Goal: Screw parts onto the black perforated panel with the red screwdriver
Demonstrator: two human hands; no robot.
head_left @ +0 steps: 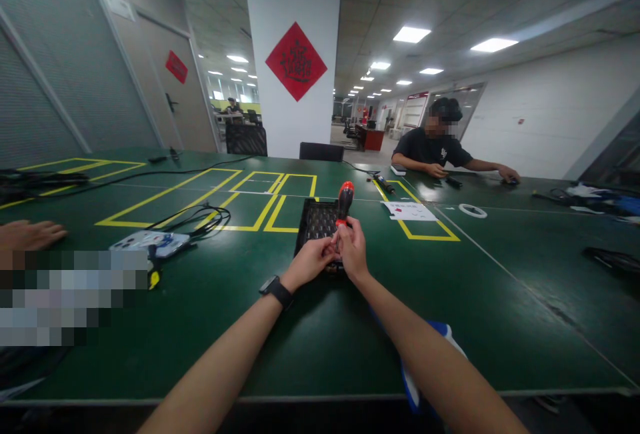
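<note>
A screwdriver [345,199] with a black and red handle stands nearly upright, handle end up. My right hand [354,251] is closed around its lower part, just below the handle. Beside it, my left hand [311,262] pinches at the level of the shaft; its fingertips meet those of the right hand, and what they hold is too small to tell. Under both hands lies a black tray [311,213] with a patterned, pocketed inside. The hands hide its near part and the screwdriver's tip. A dark watch [277,291] is on my left wrist.
Yellow tape [260,214] outlines areas on the green table [210,341]. A white sheet [411,211] and a white ring [473,211] lie to the right. Cables [213,219] and a pale case [150,242] lie left, near another person's hand [33,234]. Another person [435,144] sits across.
</note>
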